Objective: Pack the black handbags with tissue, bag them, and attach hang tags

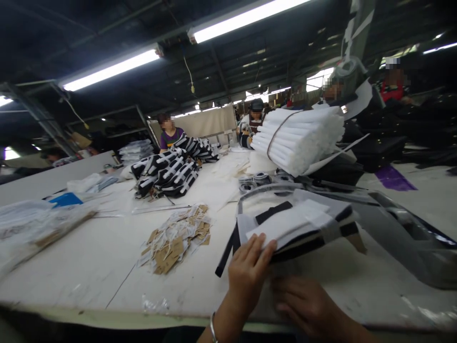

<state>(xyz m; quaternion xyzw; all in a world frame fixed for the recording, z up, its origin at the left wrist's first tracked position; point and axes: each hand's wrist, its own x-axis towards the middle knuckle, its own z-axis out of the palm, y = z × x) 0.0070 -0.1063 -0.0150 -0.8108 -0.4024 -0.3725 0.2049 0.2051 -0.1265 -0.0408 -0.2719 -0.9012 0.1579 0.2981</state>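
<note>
1. Where the white table (89,267) meets the person's body, the left hand (248,271) lies on the near corner of a folded stack of fabric pieces (296,226), fingers closed down over its top white layer, apparently to keep the layers from sliding; whether the thumb is tucked beneath to pinch it I cannot tell.
2. The right hand (309,305) rests flat on the table just beside and under that corner, fingers loosely together and holding nothing, as if steadying the edge from below.
3. The stack sits near the table's front edge, right of centre; it shows white sheets over grey and black layers, with a black strip (273,213) across the top and another hanging off the left side.
4. A heap of brown card tags (174,240) with white strings lies to the left, well apart from the hands.
5. Farther back lie black-and-white striped bundles (169,171) and a tied bale of white pieces (300,136); other people work at the far end.
</note>
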